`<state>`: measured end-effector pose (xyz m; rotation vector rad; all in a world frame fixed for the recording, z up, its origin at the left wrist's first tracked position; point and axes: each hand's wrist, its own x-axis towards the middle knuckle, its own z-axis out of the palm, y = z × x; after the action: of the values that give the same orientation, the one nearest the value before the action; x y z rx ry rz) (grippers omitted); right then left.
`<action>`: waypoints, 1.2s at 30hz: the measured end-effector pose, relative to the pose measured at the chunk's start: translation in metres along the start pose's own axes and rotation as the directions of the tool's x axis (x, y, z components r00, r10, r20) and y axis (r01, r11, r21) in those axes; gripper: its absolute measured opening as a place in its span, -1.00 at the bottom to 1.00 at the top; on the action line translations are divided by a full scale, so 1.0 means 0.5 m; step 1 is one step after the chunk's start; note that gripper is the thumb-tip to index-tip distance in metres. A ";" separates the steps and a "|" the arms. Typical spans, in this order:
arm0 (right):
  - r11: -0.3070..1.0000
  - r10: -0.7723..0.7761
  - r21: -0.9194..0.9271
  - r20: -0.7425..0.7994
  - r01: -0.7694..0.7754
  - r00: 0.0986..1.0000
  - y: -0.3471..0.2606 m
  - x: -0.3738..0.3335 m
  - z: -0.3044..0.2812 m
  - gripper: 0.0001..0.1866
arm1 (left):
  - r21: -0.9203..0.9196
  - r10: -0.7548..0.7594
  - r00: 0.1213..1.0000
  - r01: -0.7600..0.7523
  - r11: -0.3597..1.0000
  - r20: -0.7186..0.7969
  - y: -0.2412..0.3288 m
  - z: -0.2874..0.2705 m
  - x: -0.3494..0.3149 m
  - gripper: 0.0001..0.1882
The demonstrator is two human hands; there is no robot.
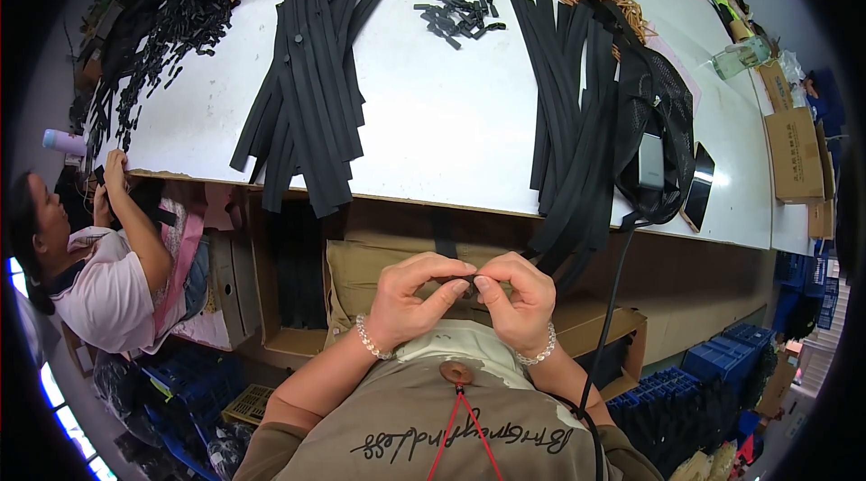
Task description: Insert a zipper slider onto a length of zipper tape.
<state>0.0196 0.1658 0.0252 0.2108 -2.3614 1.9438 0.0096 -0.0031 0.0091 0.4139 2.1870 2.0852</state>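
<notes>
Apparently, close fingertip work is in hand: a small dark piece [470, 280] is pinched between the left hand [417, 296] and the right hand [520, 294], just in front of the near edge of the white table [433, 138]. Neither hand is released; thumb and forefinger are brought together on each, though how much of the piece is gripped by either cannot be told, as most of it is covered by the fingers. Over the table's near edge, a left strap bundle [311, 75] and a right strap bundle [577, 129] are laid, both black, and toward the table's far side small black clips [458, 17] are heaped between them. The step can be judged as one of fitting or adjusting by touch. For the next move, a steady two-sided pinch and careful alignment by both thumbs are called for.
</notes>
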 end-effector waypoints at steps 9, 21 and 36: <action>0.778 0.471 0.409 0.125 -0.478 0.873 0.087 0.022 0.020 -0.94 | -0.271 -0.310 0.950 0.303 0.914 0.017 -0.067 0.010 0.017 -0.78; 0.492 0.603 0.664 0.206 -0.563 0.770 0.135 0.059 0.029 -0.90 | -0.604 -0.630 0.775 0.486 0.631 -0.034 -0.103 0.012 0.060 -0.86; 0.508 0.636 0.745 0.013 -0.431 0.772 0.140 0.050 0.072 -0.95 | -0.803 -0.656 0.746 0.321 0.501 -0.111 -0.101 0.051 0.054 -0.93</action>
<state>-0.0150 0.1423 -0.0462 -0.8312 -1.4411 2.8735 -0.0164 0.0270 -0.0394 -0.7299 1.0785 2.5377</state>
